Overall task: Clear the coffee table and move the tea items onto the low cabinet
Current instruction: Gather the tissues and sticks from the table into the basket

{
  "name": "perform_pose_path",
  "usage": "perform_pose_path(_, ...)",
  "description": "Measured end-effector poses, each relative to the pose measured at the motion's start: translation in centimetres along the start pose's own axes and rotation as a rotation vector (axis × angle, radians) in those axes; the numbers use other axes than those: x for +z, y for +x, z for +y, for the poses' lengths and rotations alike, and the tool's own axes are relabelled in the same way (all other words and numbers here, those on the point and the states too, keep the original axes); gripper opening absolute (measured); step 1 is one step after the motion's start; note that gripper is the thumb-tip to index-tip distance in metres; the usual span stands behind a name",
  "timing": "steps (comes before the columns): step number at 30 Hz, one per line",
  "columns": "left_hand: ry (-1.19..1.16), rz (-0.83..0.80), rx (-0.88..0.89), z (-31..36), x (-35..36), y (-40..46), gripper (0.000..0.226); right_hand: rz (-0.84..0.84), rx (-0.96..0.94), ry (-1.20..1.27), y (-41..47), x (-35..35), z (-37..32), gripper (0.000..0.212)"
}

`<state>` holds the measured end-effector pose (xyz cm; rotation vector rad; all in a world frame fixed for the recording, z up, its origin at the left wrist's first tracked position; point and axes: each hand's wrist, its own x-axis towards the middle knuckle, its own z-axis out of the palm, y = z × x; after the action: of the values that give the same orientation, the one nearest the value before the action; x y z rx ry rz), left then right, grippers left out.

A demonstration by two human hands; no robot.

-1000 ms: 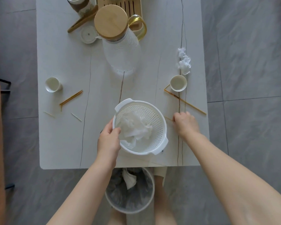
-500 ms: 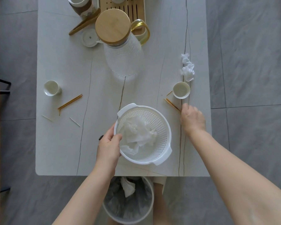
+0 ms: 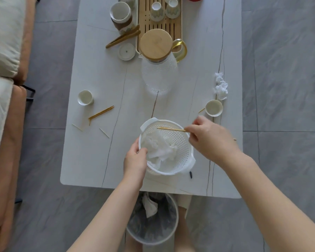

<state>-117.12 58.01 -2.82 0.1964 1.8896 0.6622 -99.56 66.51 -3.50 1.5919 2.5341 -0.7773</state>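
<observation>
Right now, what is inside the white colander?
Crumpled white tissue lies inside the white colander, which the left hand grips by the rim. The right hand holds a thin gold stick over it. Whatever lies beneath the tissue is covered.

The table (image 3: 98, 151) is pale grey-white with thin dark veins running along it. The colander (image 3: 182, 142) is white, pierced all over with small holes, and the tissue (image 3: 160, 148) in it is white. The stick (image 3: 171, 129) is golden yellow. The cups (image 3: 214, 108) are cream white. The jug (image 3: 159, 75) is clear glass with a dimpled texture, a light wooden lid and a gold handle. The tray (image 3: 147, 22) is light wood with dark slots. The floor (image 3: 284, 70) is mottled grey tile. The sofa (image 3: 16, 106) is orange-brown with off-white cushions.
</observation>
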Motion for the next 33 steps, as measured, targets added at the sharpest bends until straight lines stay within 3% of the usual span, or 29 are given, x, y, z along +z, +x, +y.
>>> perform_pose_path(3, -0.013, -0.012, 0.009, 0.4, -0.5, -0.2, 0.045, -0.217, -0.147, -0.152, 0.3, 0.4, -4.0, 0.022)
perform_pose_path(6, -0.006, -0.023, 0.026, 0.6, -1.3, 0.3, 0.043, -0.172, -0.178, -0.044, 1.0, 0.8, -5.2, 0.027)
perform_pose_path(10, -0.019, -0.016, 0.026, 0.7, -2.6, 1.5, 0.046, 0.132, 0.079, 0.214, 3.5, 0.5, -2.0, 0.021)
perform_pose_path(14, -0.023, -0.010, 0.032, 0.7, -3.6, 2.4, 0.043, 0.116, 0.393, 0.233, 6.6, 1.3, 3.4, 0.021)
perform_pose_path(20, -0.043, -0.020, 0.034, 1.9, -3.1, 4.2, 0.045, 0.230, 0.671, 0.340, 11.0, 1.1, 10.1, 0.027)
perform_pose_path(28, -0.057, -0.031, 0.048, 3.2, -0.9, 7.0, 0.046, 0.068, 0.796, 0.145, 15.5, 2.2, 14.3, 0.032)
perform_pose_path(33, -0.075, -0.036, 0.067, 4.0, 0.5, 7.3, 0.047, -0.010, 0.736, 0.120, 15.8, 2.6, 15.7, 0.013)
